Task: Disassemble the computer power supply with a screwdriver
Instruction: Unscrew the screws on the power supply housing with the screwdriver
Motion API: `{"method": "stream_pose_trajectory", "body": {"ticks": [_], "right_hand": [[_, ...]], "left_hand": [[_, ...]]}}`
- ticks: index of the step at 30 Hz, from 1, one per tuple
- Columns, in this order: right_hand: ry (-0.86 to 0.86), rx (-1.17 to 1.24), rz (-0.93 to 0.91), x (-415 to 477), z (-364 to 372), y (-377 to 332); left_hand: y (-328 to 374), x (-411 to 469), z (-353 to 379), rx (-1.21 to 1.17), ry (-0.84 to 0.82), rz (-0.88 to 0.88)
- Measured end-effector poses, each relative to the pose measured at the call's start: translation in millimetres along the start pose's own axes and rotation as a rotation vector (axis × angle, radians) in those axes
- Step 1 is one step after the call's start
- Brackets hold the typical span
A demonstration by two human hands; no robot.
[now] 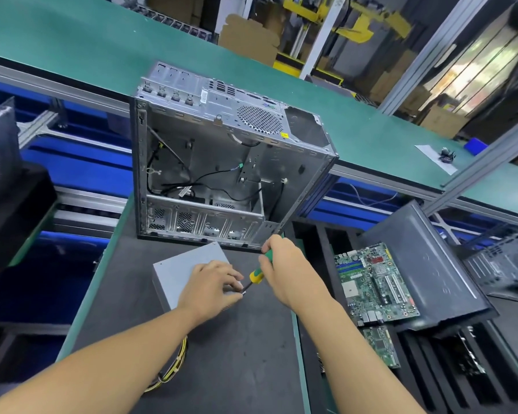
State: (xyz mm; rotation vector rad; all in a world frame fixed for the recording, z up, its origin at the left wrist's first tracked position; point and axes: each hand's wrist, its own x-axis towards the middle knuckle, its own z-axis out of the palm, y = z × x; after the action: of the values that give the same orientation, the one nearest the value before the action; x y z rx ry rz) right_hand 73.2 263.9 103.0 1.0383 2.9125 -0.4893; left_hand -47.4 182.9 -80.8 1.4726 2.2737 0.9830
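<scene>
The supply (180,268) lies just in front of the case (222,162); the left hand (213,289) rests on it, pinching the tip of the screwdriver (259,271); the right hand (284,264) wraps the handle; the shaft leans, so the bit may slip into those fingers.

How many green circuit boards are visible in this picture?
2. The larger circuit board lies to the right of the right hand; the smaller board lies just below it. Others may be hidden in the dark rack.
</scene>
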Motion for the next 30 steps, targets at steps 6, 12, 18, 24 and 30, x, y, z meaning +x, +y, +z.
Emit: {"method": "stream_pose_trajectory", "body": {"ticks": [6, 12, 18, 24, 30], "right_hand": [[-0.018, -0.022, -0.023, 4.8, -3.9, 0.2], [-0.022, -0.017, -0.002, 3.3, -4.9, -1.0], [-0.018, -0.020, -0.004, -2.5, -4.4, 0.5], [-0.016, -0.010, 0.015, -0.3, -4.3, 0.5], [-0.058, -0.021, 0.022, -1.3, -4.4, -0.7]], "left_hand": [[-0.9, 2.7, 1.0, -0.022, 0.014, -0.021], [-1.9, 3.1, 1.7, -0.021, 0.012, -0.015], [-0.6, 2.7, 1.6, -0.011, -0.001, -0.009], [0.0, 1.1, -0.4, -0.033, -0.013, 0.006], [-1.7, -1.1, 1.6, -0.008, 0.016, 0.026]]}}
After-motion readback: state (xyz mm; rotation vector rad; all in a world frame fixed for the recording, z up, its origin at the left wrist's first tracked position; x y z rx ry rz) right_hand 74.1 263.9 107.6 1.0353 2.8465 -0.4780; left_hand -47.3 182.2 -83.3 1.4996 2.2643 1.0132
